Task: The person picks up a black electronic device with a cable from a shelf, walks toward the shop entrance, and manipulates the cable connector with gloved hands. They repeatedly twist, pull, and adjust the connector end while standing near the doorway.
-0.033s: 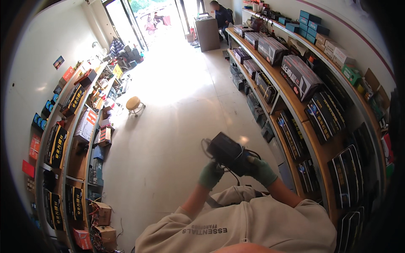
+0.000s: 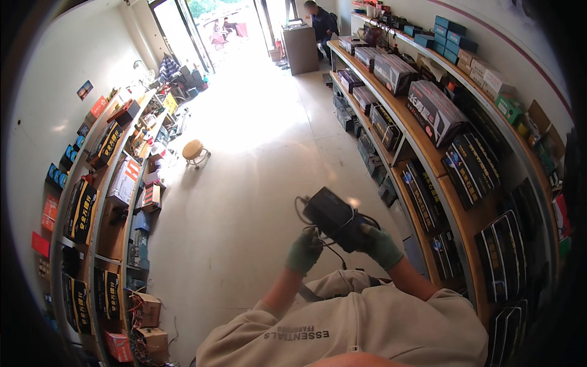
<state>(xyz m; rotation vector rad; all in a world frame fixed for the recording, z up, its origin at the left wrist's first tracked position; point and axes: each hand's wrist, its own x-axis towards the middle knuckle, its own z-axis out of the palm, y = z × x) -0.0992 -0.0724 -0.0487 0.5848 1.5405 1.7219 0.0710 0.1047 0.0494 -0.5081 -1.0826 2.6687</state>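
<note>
- Because both hands are raised before the beige sweatshirt, the black corded unit, probably a charger, is in the air above the floor, its long side sloping down to the right.
- Its cord loops out past the left end, crosses the casing and hangs below; the wrap likely keeps the slack bundled.
- The right hand, in a green glove, has its grip closed around the right end, thumb on top, and so seems to bear most of the weight.
- The left hand, gloved alike, has a narrow grip, fingers drawn together on the cord beside the near edge, apparently to control the loose lead.
- Rightward, wooden shelves carry black cartons, faces turned outward, probably for easy recognition; blue boxes are stacked above, likely to save room.
- Leftward, a round stool stands near shelving, and open cartons at its foot seem to contain tangled wires.
- Farthest off, a counter stands beside the doorway, a dark-clothed person next to it.
</note>
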